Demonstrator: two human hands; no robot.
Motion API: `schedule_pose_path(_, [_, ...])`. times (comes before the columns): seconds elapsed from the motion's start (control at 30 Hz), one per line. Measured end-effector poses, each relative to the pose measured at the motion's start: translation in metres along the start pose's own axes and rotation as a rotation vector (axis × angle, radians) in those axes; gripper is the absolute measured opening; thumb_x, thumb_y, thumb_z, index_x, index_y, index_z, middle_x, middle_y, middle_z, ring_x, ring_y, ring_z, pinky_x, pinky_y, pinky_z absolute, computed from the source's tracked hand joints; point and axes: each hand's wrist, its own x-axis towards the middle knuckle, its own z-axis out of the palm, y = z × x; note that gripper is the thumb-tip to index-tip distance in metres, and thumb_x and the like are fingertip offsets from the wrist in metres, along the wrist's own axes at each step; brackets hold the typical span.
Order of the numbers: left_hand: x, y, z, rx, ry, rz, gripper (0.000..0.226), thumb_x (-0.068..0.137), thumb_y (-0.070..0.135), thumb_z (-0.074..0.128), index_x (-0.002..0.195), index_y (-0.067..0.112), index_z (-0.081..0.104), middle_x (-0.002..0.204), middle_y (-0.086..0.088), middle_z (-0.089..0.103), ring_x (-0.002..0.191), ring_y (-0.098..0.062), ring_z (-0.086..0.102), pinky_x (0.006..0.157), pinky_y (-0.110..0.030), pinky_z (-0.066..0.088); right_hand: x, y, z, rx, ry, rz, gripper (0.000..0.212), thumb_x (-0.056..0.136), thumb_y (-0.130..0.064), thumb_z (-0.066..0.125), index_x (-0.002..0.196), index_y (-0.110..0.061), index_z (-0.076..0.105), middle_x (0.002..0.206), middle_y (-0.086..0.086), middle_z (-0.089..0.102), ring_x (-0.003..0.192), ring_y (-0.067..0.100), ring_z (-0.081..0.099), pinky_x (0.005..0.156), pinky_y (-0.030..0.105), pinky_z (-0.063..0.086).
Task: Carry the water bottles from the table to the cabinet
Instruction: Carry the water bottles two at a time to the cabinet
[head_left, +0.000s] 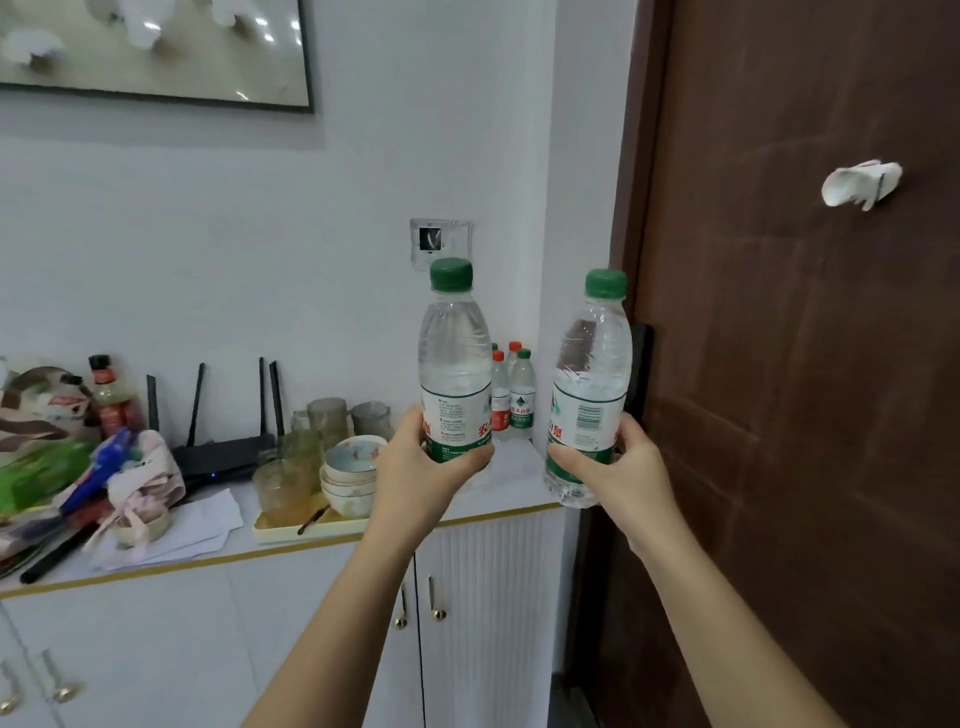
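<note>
My left hand grips a clear water bottle with a green cap and a green-and-white label, held upright above the right end of the white cabinet. My right hand grips a second green-capped bottle, tilted slightly, just past the cabinet's right edge in front of the brown door. Several small water bottles with red and green caps stand at the cabinet top's back right corner, against the wall.
A yellow tray with stacked bowls and glass cups sits left of my hands. Further left are a black router, papers, bags and a sauce bottle. A picture hangs on the wall above.
</note>
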Motion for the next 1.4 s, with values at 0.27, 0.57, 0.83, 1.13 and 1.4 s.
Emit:
schedule_pose_path(0.27, [0.070,-0.068,0.030,-0.010,-0.044,-0.041,0.056,0.068,0.020,0.086,0.115,0.028,0.057,0.101,0.017,0.067,0.091,0.004,0.064,0.069,-0.012,0.053,0.072,0.046,0.031,-0.031,0.023,0.041,0.052,0.070,-0.016,0.085,0.110,-0.032,0.057,0.098,-0.018,0.064,0.091,-0.003,0.060,0.083,0.027,0.052])
schedule_pose_path(0.57, [0.139,-0.153,0.091,0.007,-0.023,-0.138,0.055,0.066,0.021,0.086,0.109,0.035,0.056,0.098,0.014,0.069,0.090,-0.001,0.067,0.076,-0.031,0.058,0.164,0.139,0.058,-0.051,-0.042,0.112,0.053,0.067,-0.017,0.087,0.108,-0.030,0.056,0.098,-0.018,0.065,0.092,-0.001,0.062,0.081,0.028,0.053])
schedule_pose_path(0.83, [0.190,-0.219,0.150,0.095,0.056,-0.281,0.050,0.067,0.022,0.084,0.108,0.026,0.054,0.097,0.015,0.066,0.090,-0.003,0.065,0.069,-0.020,0.054,0.245,0.229,0.078,-0.136,-0.127,0.181,0.051,0.061,-0.022,0.089,0.098,-0.032,0.054,0.095,-0.014,0.068,0.090,0.009,0.066,0.081,0.034,0.055])
schedule_pose_path(1.13, [0.209,-0.263,0.181,0.174,0.083,-0.386,0.051,0.069,0.025,0.084,0.110,0.026,0.052,0.097,0.019,0.063,0.088,0.005,0.060,0.065,-0.010,0.045,0.274,0.287,0.099,-0.182,-0.219,0.264,0.049,0.063,-0.023,0.088,0.100,-0.026,0.057,0.088,-0.015,0.069,0.082,0.001,0.065,0.068,0.016,0.049])
schedule_pose_path(1.4, [0.219,-0.281,0.187,0.181,0.040,-0.414,0.053,0.070,0.022,0.084,0.111,0.030,0.051,0.094,0.025,0.060,0.085,0.013,0.056,0.063,-0.006,0.044,0.278,0.304,0.106,-0.169,-0.204,0.301,0.048,0.066,-0.021,0.088,0.101,-0.031,0.056,0.088,-0.020,0.067,0.080,-0.012,0.061,0.063,0.003,0.044])
